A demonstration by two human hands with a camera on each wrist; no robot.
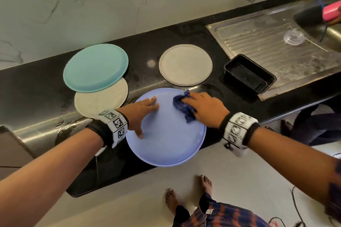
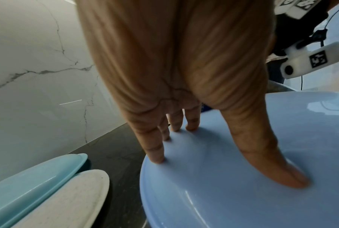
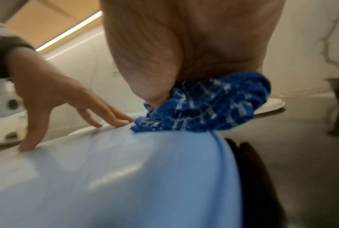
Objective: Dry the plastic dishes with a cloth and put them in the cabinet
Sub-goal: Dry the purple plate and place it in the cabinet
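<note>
Blue plate (image 1: 166,145) lies upside down at front edge of black desk (image 1: 36,86), partly overhanging it. Left hand (image 1: 142,110), released w/ fingers (image 2: 155,152) spread flat, presses the blue plate's left side. Right hand (image 1: 204,107) grasps bunched blue cloth (image 1: 181,106) on the blue plate's far-right part. Left of the blue plate: teal plate (image 1: 96,68) overlapping a speckled white plate (image 1: 99,101). Behind the blue plate: grey plate (image 1: 185,64). Right & behind the blue plate: black tray (image 1: 249,73) beside steel drainboard (image 1: 267,42).
</note>
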